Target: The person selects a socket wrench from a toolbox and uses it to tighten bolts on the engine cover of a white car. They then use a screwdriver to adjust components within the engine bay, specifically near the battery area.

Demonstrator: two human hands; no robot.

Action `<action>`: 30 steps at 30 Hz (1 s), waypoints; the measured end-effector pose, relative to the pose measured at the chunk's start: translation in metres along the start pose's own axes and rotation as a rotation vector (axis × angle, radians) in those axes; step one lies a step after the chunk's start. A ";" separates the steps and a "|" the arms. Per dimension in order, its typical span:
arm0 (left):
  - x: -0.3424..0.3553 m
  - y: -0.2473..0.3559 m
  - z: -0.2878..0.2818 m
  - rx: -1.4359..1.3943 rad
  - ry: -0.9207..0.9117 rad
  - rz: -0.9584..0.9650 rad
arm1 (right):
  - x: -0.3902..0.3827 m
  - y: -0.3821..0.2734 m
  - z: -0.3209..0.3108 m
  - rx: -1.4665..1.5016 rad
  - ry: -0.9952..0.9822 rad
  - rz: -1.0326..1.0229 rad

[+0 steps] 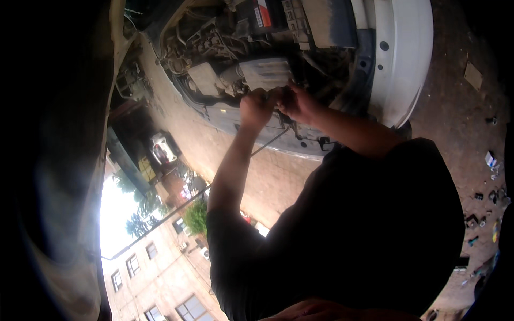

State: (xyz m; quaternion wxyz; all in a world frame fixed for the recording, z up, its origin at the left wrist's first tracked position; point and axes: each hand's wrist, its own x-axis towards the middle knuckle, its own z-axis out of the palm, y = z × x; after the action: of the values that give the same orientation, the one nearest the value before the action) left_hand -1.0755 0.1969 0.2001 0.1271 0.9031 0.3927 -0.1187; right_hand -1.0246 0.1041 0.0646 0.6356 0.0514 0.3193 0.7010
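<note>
My left hand [256,109] and my right hand [297,105] meet over the front part of a car's engine bay. Both have curled fingers, and the fingertips come together in shadow. Whatever they pinch is too dark and too small to name. Just beyond them lies a grey ribbed plastic box [266,73], which the hands partly overlap. A dusty, pale engine cover [205,78] sits to its left. Below the hands, a thin dark rod [269,142] slants down to the left from the bay's edge.
A battery [262,13] with a red and white label stands farther back, beside a fuse box [297,24]. The white bumper [402,53] curves along the right. Small scattered parts [478,196] lie on the ground at far right. A raised dark panel fills the left side.
</note>
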 end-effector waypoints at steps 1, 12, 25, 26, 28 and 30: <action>0.000 0.004 -0.002 0.012 -0.022 -0.071 | -0.002 -0.001 0.007 0.007 0.050 -0.014; 0.008 0.025 -0.015 -0.008 -0.132 -0.170 | 0.006 -0.002 -0.005 0.016 -0.012 -0.006; 0.004 0.006 -0.001 -0.119 0.024 -0.028 | 0.009 -0.005 -0.004 0.038 0.005 0.012; 0.005 0.003 0.003 -0.150 0.096 0.107 | 0.010 -0.004 -0.007 0.043 -0.031 0.026; 0.006 0.002 0.002 -0.192 0.104 0.186 | 0.009 -0.004 -0.013 0.039 -0.107 0.045; 0.011 0.008 -0.009 -0.004 -0.114 -0.086 | 0.008 -0.003 -0.014 0.027 -0.101 0.041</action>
State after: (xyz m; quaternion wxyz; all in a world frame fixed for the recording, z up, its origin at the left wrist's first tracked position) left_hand -1.0614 0.2024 0.2056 0.1459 0.8769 0.4235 -0.1744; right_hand -1.0299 0.1060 0.0489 0.6357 0.1019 0.2953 0.7059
